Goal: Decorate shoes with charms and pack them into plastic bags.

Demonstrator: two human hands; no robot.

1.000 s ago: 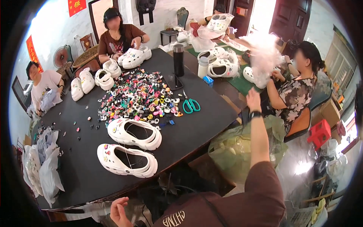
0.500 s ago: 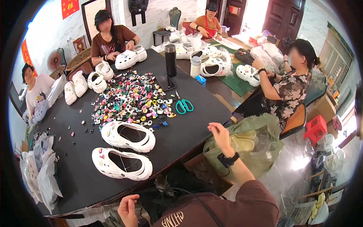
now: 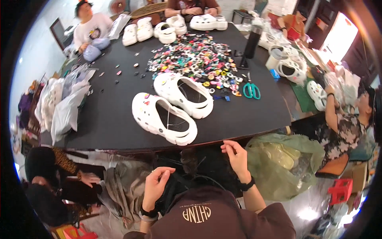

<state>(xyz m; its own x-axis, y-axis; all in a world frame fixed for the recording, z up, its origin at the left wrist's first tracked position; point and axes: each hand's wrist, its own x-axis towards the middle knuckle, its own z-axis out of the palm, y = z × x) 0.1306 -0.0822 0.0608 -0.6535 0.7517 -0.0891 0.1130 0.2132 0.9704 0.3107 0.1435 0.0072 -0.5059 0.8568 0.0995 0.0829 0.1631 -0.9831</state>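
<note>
Right now both your hands hover below the near edge of a black table (image 3: 119, 119), over your lap. Your left hand (image 3: 156, 187), at about seven o'clock in the view, has thumb and forefinger tips pressed together as if pinching something fine; whether a thread or anything else sits between them is too small to tell. Your right hand (image 3: 236, 156), near six o'clock, is loosely curled, fingers bent inward, holding nothing visible.

Just beyond your hands, two white clogs (image 3: 165, 117) lie side by side at the table's near edge, openings up, probably set within easy reach. The nearer one carries a few small coloured charms on its toe.

Toward twelve o'clock, a heap of mixed charms (image 3: 195, 59) spreads across the table's middle, where the people seated around it could all reach it. Green-handled scissors (image 3: 251, 91) lie beside the heap at two o'clock. A green plastic bag (image 3: 286, 163) holding pale shoes sits by your right knee.
</note>
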